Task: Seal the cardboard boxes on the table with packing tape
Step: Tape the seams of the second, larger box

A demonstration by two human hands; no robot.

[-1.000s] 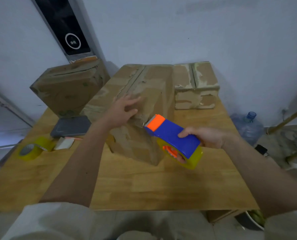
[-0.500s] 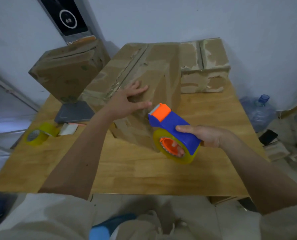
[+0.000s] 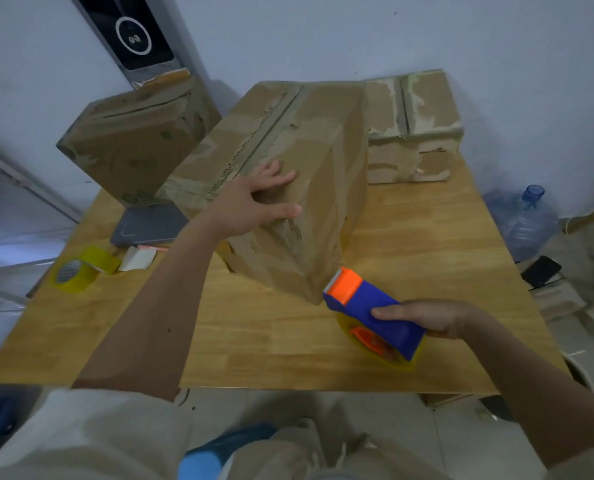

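Yellow tape roll (image 3: 80, 273) beside grey tablet (image 3: 150, 225)

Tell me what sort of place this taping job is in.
Probably a small home or back-room packing spot, not a warehouse: one wooden table against a plain wall, three worn, reused cardboard boxes, a water jug on the floor, and a spare tape roll.
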